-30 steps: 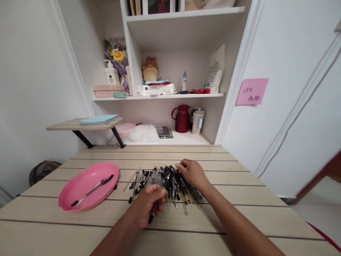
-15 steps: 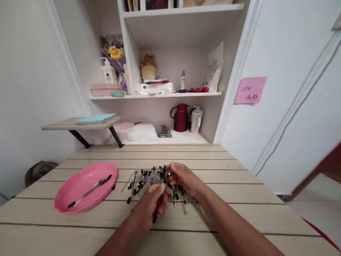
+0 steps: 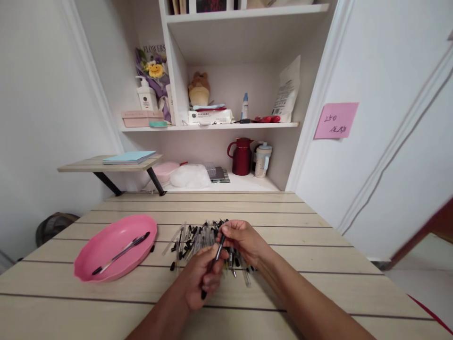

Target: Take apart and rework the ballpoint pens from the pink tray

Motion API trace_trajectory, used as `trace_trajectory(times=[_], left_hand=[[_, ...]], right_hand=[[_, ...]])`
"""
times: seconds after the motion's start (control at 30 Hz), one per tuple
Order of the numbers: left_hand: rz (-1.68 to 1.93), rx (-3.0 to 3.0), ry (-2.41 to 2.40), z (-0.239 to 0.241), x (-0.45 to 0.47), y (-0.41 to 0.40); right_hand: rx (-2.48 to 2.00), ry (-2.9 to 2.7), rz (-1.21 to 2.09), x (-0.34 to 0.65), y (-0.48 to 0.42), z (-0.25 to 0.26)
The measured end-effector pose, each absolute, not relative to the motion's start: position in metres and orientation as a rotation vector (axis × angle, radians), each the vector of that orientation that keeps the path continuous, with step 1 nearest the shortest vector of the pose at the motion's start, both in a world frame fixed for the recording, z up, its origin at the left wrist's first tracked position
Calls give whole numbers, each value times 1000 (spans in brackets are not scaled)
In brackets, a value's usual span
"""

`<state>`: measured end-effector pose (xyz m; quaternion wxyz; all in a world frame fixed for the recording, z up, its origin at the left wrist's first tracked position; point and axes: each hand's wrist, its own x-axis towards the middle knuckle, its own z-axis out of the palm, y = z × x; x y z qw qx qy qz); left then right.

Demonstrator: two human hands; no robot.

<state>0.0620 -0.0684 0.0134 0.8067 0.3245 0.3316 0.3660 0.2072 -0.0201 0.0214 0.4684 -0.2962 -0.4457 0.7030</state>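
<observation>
A dark pen slants between my two hands, above the near side of a pile of pen parts. My left hand is closed around its lower part, and a black end pokes out below the fingers. At the upper end, my right hand pinches the pen between thumb and fingers. Under and behind the hands lies the pile of clear pen barrels and black caps, partly hidden by them. To the left, a pink dish with a wavy rim holds a pen with a clear barrel and black ends.
A small black cap lies just right of the dish. At the table's back left stands a raised wooden shelf with blue paper. Behind are white shelves with a red jug, a cup and a plastic bag.
My right hand has come slightly lower on the pen's upper end, its fingers now wrapped over the tip. My left hand keeps its grip. The view has shifted slightly.
</observation>
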Motion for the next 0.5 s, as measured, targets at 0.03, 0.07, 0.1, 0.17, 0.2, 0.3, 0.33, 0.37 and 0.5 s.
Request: trace_trajectory(times=[0.03, 0.07, 0.1, 0.17, 0.2, 0.3, 0.33, 0.37, 0.5], left_hand=[[756, 678, 682, 14, 61, -69], [745, 677, 666, 14, 61, -69], [753, 689, 664, 14, 61, -69], [802, 735, 689, 12, 63, -69], [838, 758, 711, 11, 64, -69], [918, 797, 779, 9, 66, -68], [914, 790, 782, 9, 66, -67], [887, 770, 765, 10, 64, -67], [709, 663, 569, 14, 54, -66]], right_hand=[[-658, -1081, 1777, 208, -21, 24], [-591, -1070, 1819, 208, -22, 26], [-540, -1058, 1848, 209, -24, 28], [-525, -1041, 1860, 209, -25, 30], [-563, -1040, 1836, 208, -26, 29], [-718, -1065, 1709, 204, -24, 21], [-741, -1072, 1684, 202, -23, 19], [-740, -1073, 1679, 202, -23, 18], [-579, -1048, 1767, 202, -25, 24]])
